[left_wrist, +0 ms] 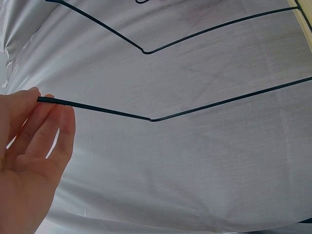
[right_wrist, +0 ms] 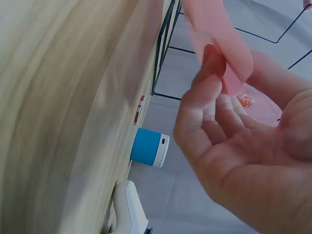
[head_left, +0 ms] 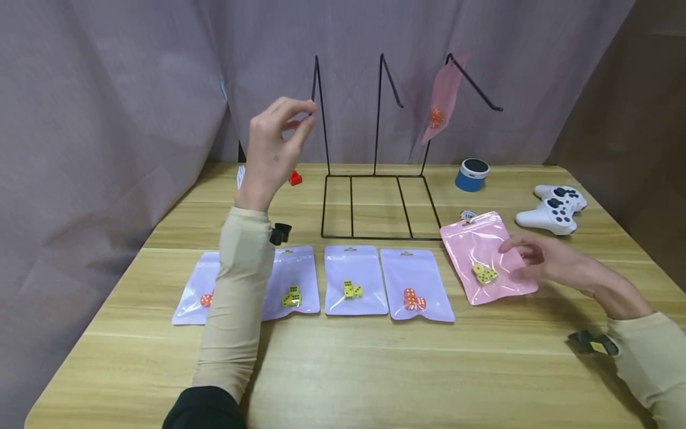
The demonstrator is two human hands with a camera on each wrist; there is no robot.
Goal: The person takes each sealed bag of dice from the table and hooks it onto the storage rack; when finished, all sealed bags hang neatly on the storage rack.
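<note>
**Left hand on the rack, right on the pink bag**

Your left hand (head_left: 276,149), upper left of centre, pinches the left hook (left_wrist: 102,111) of the wire rack (head_left: 375,179). Your right hand (head_left: 546,262), at right, grips the edge of the pink bag (head_left: 482,253) lying on the worktop (head_left: 375,369), yellow dice (head_left: 485,274) inside.

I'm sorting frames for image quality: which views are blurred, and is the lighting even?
Head view: sharp, evenly lit, soft shadows under the left hand. Left wrist view: crisp on the wire rack. Right wrist view: table smeared with blur, right hand and pink bag soft.
</note>
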